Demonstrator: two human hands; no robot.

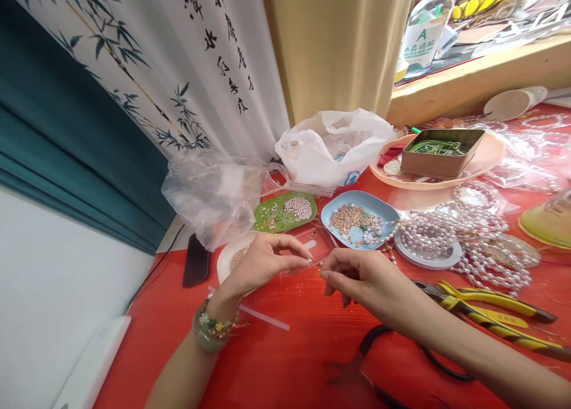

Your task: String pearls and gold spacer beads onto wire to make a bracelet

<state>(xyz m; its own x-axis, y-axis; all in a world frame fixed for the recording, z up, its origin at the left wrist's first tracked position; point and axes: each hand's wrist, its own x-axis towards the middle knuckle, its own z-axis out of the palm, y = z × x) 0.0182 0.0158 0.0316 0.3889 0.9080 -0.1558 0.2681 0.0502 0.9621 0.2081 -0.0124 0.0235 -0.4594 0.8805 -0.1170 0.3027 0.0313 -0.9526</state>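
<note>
My left hand [267,257], with a ring and a green bangle and beaded bracelet at its wrist, pinches thumb and forefinger together. Facing it a short gap away, my right hand [357,272] is also closed in a pinch. Whatever the fingertips hold is too small to make out. Just behind them is a clear shallow tray [323,242] with a few small bits in it. A white dish [223,260] of tiny gold beads is partly hidden by my left hand. The blue tray [330,204] holds gold pieces and pearl beads; the green tray [279,223] holds pink beads.
Pearl strands [482,236] pile up at right, partly over a white ring-shaped dish [428,263]. Yellow-black pliers [486,308] lie near my right forearm. A phone [196,260] is at left. Plastic bags [330,147] and a tin [439,159] of green cords stand behind.
</note>
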